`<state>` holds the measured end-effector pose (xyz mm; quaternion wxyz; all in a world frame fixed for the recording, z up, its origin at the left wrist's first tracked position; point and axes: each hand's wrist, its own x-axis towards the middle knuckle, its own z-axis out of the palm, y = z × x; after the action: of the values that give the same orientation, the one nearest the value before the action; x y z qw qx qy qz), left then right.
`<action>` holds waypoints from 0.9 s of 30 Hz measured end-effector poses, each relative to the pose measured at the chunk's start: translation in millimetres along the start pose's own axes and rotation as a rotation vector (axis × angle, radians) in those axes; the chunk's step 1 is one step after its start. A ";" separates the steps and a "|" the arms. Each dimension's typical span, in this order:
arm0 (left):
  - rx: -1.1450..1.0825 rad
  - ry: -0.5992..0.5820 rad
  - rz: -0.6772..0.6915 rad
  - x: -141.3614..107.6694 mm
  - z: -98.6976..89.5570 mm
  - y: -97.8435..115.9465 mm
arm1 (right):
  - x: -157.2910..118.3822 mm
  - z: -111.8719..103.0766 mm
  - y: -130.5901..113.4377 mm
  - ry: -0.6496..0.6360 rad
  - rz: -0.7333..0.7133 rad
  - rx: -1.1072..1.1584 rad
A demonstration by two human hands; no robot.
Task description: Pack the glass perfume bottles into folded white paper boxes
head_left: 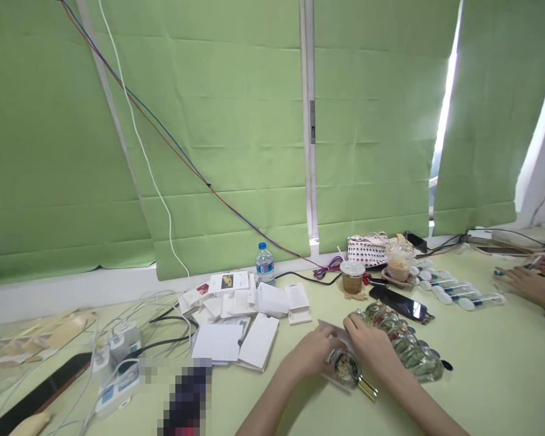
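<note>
My left hand has its fingers wrapped on a pale flat card or box, low at the centre of the table. My right hand presses closed fingers on the right edge of the same piece. Between the hands lies a round clear container with pale bits inside and a gold handle-like part pointing to the lower right. The lower part of the card is hidden under the container. Beside my right forearm are several clear packs with green contents.
White boxes are piled left of centre near a water bottle. Cables and a power strip lie left. Cups and a phone stand behind my right hand. Another person's hands are at far right.
</note>
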<state>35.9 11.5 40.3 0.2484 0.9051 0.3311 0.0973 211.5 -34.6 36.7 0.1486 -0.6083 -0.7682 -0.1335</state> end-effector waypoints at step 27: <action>-0.042 -0.129 0.122 -22.9 -55.8 3.7 | -70.2 29.8 -5.3 -0.057 0.124 0.887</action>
<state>1.5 15.8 89.8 0.2816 0.9226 0.2567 0.0607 219.5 -87.1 -18.3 0.3814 -0.5343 -0.7169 0.2347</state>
